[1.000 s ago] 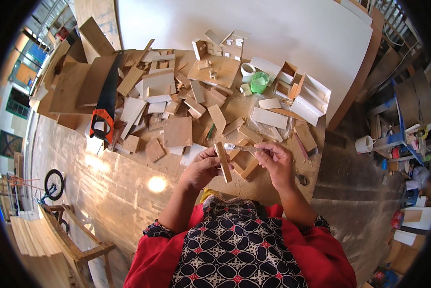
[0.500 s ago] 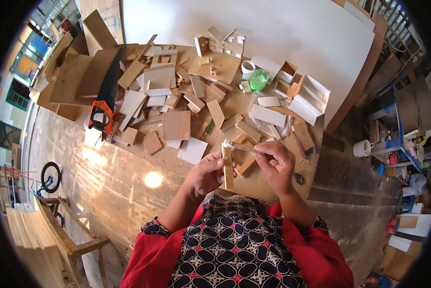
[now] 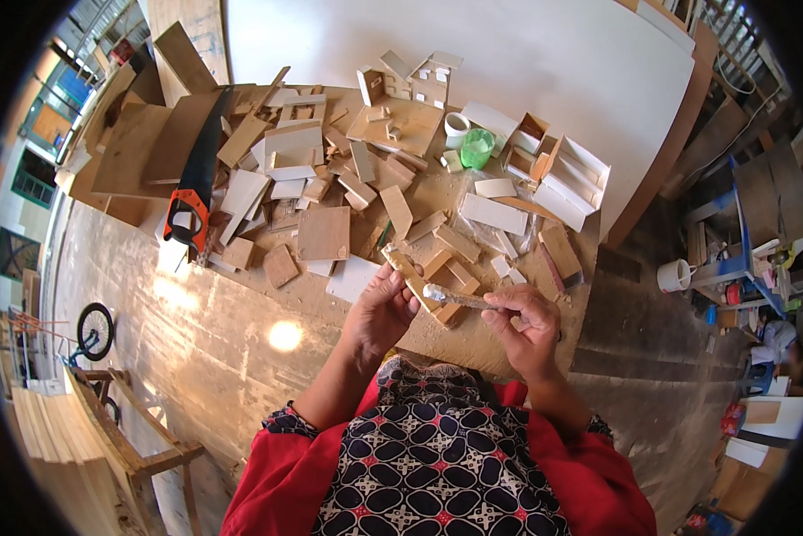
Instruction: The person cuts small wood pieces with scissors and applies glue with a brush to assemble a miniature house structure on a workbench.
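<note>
A narrow strip of pale wood is pinched in my left hand, tilted with its upper end toward the left. White smears show along its edge. My right hand grips a thin, rough stick between thumb and fingers. White paste that looks like glue coats the stick's tip, which is close to the lower part of the strip; whether they touch I cannot tell. Just beyond the stick, small wooden pieces set like an open frame lie on the table, partly hidden by the strip and stick.
Wood offcuts are heaped across the table's left and middle. An orange-handled handsaw leans at its left edge. Farther back are a small wooden house model, a white cup, a green cup and white-walled wooden boxes.
The wood strip has gone from upright to tilted left. The stick's pasted tip has left the strip's top end and moved lower, and my right hand has shifted down and right.
</note>
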A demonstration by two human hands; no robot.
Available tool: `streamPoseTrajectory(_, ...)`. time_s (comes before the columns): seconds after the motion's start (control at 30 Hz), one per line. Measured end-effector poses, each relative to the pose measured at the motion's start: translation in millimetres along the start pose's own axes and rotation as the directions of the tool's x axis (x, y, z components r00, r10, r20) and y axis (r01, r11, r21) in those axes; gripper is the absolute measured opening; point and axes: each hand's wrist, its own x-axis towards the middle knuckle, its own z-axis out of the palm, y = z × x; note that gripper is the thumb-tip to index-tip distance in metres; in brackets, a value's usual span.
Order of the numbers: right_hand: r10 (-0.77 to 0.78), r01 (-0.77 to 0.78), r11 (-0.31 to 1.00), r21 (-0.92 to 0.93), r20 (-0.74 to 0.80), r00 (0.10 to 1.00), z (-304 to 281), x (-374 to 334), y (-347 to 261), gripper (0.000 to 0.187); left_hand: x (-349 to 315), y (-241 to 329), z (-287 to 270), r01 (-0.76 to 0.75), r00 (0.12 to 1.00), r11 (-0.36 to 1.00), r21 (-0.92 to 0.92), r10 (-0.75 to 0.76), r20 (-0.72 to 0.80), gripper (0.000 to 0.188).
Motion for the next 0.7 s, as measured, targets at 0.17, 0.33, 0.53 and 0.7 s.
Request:
streamPoseTrajectory(0.17,-0.043,0.045,0.996,-0.076,0.034,0.999,-2,-1,-5,0.016,2,-1,-5,-0.025,1.0,0.999,-0.033,0.025,-0.002,0.03)
streamPoseTrajectory(0.33,-0.117,0.123,0.974,-0.191,0.044,0.992,-4,-2,-9,0.017,1,1,0,-0.054,0.997,0.998,0.009,0.055,-0.06,0.03)
streamPoseTrajectory(0.53,-0.277,0.307,0.88,-0.362,0.136,0.951,-8,-1,-9,0.022,3,1,-4,-0.083,0.994,0.997,-0.011,0.082,-0.066,0.028)
streamPoseTrajectory(0.7,-0.193,0.222,0.911,-0.348,0.117,0.974,-12,1,-10,0.022,5,2,-8,-0.092,0.994,0.996,0.001,0.092,-0.058,0.026)
